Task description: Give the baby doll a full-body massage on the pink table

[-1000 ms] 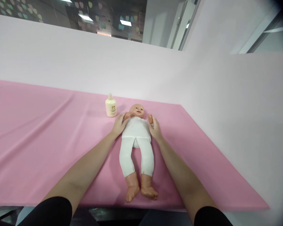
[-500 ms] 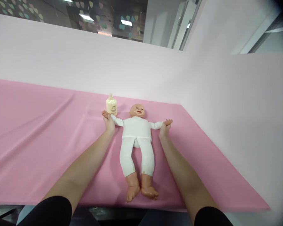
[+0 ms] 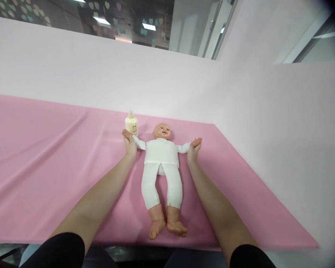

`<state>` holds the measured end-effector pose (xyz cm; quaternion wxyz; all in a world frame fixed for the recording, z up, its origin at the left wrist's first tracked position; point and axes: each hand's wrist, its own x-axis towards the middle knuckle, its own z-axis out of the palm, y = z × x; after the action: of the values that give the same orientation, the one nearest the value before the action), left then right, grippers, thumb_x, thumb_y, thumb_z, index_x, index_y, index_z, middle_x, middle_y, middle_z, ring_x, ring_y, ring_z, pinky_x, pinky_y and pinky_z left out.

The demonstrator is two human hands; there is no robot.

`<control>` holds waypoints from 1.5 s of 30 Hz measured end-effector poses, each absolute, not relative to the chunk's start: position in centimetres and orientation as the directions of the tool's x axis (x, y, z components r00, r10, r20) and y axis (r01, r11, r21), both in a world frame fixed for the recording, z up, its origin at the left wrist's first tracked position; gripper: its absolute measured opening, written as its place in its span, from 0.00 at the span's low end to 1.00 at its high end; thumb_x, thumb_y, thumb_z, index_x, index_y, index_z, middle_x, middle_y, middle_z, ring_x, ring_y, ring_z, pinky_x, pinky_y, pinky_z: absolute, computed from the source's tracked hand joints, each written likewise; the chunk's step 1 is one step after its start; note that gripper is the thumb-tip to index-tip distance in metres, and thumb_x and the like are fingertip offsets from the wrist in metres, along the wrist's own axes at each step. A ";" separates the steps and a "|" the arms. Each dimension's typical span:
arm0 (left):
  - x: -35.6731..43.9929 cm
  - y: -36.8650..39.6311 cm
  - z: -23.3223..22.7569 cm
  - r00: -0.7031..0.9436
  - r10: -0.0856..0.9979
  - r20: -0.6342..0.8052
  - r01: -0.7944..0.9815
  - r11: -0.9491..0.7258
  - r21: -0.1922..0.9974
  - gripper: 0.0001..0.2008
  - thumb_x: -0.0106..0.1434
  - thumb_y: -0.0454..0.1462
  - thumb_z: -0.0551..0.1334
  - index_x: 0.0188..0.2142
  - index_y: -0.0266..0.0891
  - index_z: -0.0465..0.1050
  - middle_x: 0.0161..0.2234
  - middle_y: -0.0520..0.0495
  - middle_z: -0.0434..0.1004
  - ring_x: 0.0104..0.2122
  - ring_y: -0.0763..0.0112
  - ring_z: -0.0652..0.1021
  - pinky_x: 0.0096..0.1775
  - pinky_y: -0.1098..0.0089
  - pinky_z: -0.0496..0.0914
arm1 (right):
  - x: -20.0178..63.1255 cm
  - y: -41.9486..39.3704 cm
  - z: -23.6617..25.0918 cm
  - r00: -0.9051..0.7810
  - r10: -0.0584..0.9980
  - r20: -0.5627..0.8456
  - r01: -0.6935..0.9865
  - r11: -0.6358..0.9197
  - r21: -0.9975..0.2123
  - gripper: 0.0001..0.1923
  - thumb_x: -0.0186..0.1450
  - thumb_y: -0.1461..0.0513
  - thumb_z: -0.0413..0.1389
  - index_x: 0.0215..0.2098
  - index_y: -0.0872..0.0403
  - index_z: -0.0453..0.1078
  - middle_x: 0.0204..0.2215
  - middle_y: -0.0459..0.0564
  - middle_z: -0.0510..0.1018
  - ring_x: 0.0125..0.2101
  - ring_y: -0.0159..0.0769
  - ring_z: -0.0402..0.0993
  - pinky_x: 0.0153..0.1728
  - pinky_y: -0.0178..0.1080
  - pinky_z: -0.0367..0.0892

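Observation:
A baby doll (image 3: 162,152) in a white top and white trousers lies on its back, head away from me and bare feet toward me. Both its arms are stretched out sideways. My left hand (image 3: 130,146) is closed round the doll's wrist on the left side. On the other side, my right hand (image 3: 193,152) grips the other wrist. The doll's small hands stick out past my fingers, which are partly hidden. Just behind my left hand stands a pale yellow bottle (image 3: 131,123) with a pump or cap top, upright.
The doll rests on a padded table with a pink cover (image 3: 58,167), creased on the left. A white wall (image 3: 106,70) borders its far side, and another wall (image 3: 281,123) its right side. Above the far wall is a window (image 3: 123,22) with heart stickers.
Both of my hands have shifted slightly inward with the doll's wrists, and the doll's hands are raised a little. The doll's body and the bottle have not moved.

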<state>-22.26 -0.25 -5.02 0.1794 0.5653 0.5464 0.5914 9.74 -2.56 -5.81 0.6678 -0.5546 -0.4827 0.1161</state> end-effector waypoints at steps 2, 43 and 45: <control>-21.9 -0.9 -4.6 -0.338 0.826 0.452 0.368 -0.326 0.871 0.27 0.71 0.41 0.41 0.66 0.43 0.28 0.62 0.39 0.58 0.63 0.68 0.60 0.58 0.60 0.63 | 9.3 -2.9 -5.6 0.446 0.748 0.492 0.367 0.349 -0.863 0.39 0.66 0.55 0.43 0.67 0.55 0.26 0.65 0.62 0.49 0.65 0.41 0.50 0.62 0.54 0.52; -19.7 -2.6 -3.7 -0.025 0.938 0.346 0.720 -0.223 0.657 0.25 0.64 0.45 0.52 0.58 0.37 0.64 0.50 0.34 0.73 0.51 0.48 0.72 0.53 0.48 0.61 | 7.4 -2.9 -5.6 0.012 0.842 0.539 0.644 0.406 -0.648 0.25 0.63 0.61 0.46 0.59 0.53 0.61 0.52 0.55 0.71 0.53 0.41 0.67 0.56 0.50 0.61; -19.7 -2.7 -3.6 -0.023 0.935 0.354 0.703 -0.237 0.671 0.25 0.64 0.45 0.53 0.57 0.37 0.65 0.50 0.35 0.74 0.50 0.49 0.73 0.52 0.49 0.62 | 7.4 -2.9 -5.7 0.034 0.849 0.527 0.624 0.394 -0.674 0.26 0.63 0.60 0.46 0.59 0.52 0.60 0.54 0.54 0.70 0.55 0.41 0.66 0.58 0.50 0.60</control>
<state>-19.71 -2.68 -3.63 0.1490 0.6830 0.5994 0.3899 7.40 -2.91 -5.69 0.4772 -0.5377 -0.6851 0.1176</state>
